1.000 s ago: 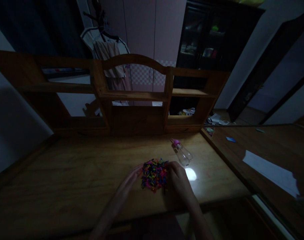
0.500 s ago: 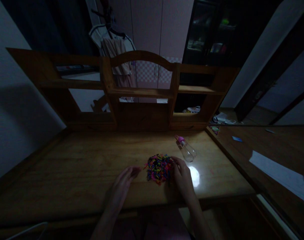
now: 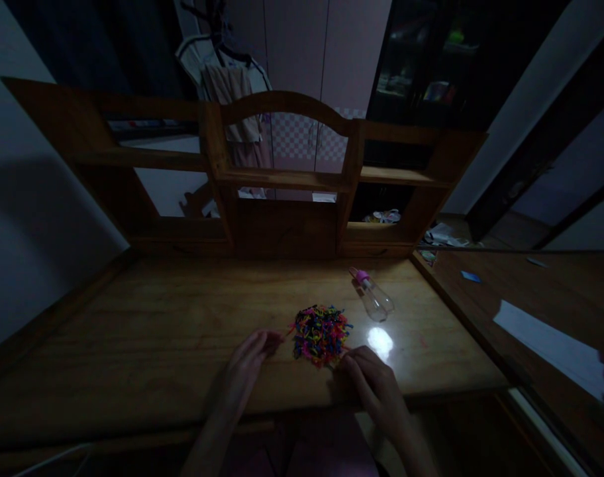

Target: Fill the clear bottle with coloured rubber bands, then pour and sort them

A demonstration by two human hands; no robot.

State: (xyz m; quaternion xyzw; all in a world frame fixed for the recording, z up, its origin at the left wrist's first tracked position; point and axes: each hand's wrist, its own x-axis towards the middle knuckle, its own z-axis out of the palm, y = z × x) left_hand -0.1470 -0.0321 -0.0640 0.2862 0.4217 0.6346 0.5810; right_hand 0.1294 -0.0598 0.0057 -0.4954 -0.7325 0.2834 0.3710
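A heap of small, thin, multicoloured bands or strands [image 3: 320, 336] lies on the wooden desk [image 3: 183, 318]; their exact kind is too small to tell. At its left side, my left hand [image 3: 250, 354] has thumb and fingers drawn together, and a thin orange-red strand shows at the fingertips, reaching to the heap. My right hand [image 3: 374, 377] is closed in a pinch at the lower right edge of the heap, and what its fingertips hold is too small to make out. Behind the heap on the right lies a clear bulb-shaped bottle [image 3: 376, 299] with a pink cap.
A wooden shelf unit [image 3: 287, 179] rises along the desk's back edge. To the right, a lower brown surface [image 3: 545, 285] carries white paper [image 3: 553, 344] and a small blue card [image 3: 470, 276]. Light reflects off the desk beside my right hand. The room is dim.
My right hand has moved from the heap's upper right side down toward its lower right edge, its fingers now pinched. My left hand stays nearly in place. The view has shifted slightly.
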